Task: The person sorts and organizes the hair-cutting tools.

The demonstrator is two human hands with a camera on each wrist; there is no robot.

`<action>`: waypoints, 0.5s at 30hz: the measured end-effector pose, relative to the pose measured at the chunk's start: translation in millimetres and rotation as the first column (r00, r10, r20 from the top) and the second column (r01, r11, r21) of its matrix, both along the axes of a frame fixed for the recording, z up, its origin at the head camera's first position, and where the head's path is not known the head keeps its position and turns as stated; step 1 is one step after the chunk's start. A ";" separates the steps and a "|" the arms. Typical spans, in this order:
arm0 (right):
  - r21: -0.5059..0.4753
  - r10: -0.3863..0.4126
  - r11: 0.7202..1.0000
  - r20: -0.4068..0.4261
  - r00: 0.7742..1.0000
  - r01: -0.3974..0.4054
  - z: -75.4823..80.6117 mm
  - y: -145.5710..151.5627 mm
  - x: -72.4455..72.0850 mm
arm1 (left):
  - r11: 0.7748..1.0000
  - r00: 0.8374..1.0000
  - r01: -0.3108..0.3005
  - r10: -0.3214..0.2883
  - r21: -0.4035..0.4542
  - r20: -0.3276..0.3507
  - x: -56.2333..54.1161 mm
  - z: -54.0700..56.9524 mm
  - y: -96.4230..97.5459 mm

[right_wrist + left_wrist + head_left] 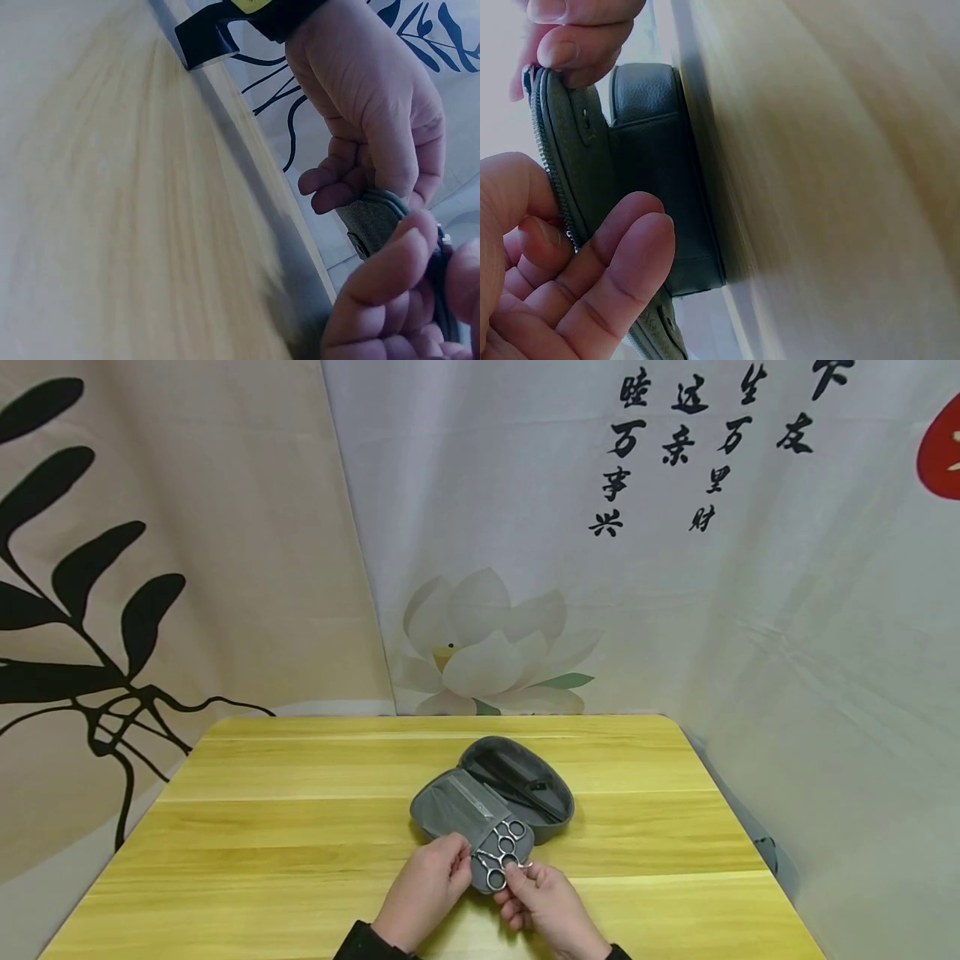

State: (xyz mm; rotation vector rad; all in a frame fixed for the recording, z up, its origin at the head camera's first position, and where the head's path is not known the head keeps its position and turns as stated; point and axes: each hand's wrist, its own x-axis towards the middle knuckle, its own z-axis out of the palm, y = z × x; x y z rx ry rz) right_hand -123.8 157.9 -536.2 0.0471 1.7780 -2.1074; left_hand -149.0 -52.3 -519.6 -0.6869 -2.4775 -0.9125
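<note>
A grey zippered case (pixel 555 833) lies open on the table, its flap spread toward me. Two pairs of scissors (pixel 496 880) sit in the flap's pocket with their silver finger rings sticking out. My left hand (pixel 431 881) grips the flap's left edge; in the left wrist view its fingers (pixel 641 251) curl below the flap. On the other side my right hand (pixel 551 902) pinches the nearer scissors at a ring, its thumb on top and its fingers beneath the flap edge. The blades are hidden in the pocket.
Inside the case's other half lies a dark, long item (pixel 517 781). The wooden table (pixel 262 835) extends to both sides. Behind it hangs a printed curtain (pixel 487 527) with a lotus, leaves and black characters.
</note>
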 end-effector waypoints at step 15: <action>-0.027 0.003 1.000 0.021 1.000 -0.003 -0.2 -3.3 0.2 | 0.999 0.997 0.013 -0.016 0.033 0.070 -0.9 1.4 -2.3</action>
